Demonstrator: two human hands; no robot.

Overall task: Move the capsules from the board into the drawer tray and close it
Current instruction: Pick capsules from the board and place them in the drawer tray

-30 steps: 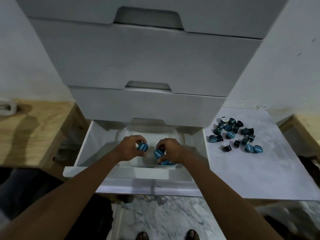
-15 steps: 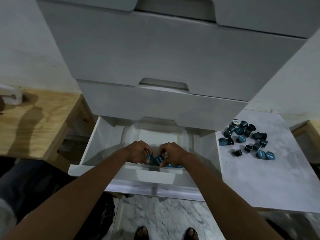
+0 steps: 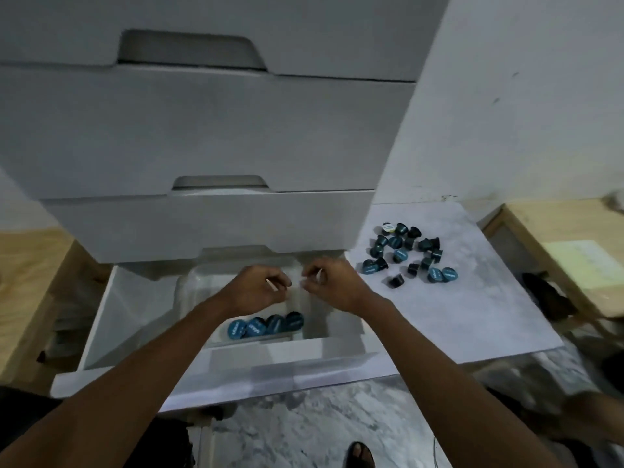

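From the head camera, the bottom drawer [image 3: 101, 332] is standing pulled out below two shut drawer fronts, its front lip running across the lower frame over a marble floor. A clear tray [image 3: 199, 285] is sitting inside it, with bare drawer floor lying open to the tray's left and a narrower strip to its right. Four blue-topped capsules [image 3: 265, 325] are lying in a row against the tray's near wall, touching one another. To the right, the white board [image 3: 472, 309] is butting against the drawer's side; a loose cluster of capsules [image 3: 407, 255] is resting on its far left part, leaving the near and right areas bare up to the edge.

The tray's far wall is blending into the shadow under the drawer above, and both forearms are covering parts of its near rim. The picture is soft with motion.

Both hands are hovering over the tray's middle, close together but apart. The left hand [image 3: 256, 292] is curling loosely with fingertips drawn in; the right hand [image 3: 332, 287] is doing likewise. Each seems empty, though the curled fingers could be hiding something small.
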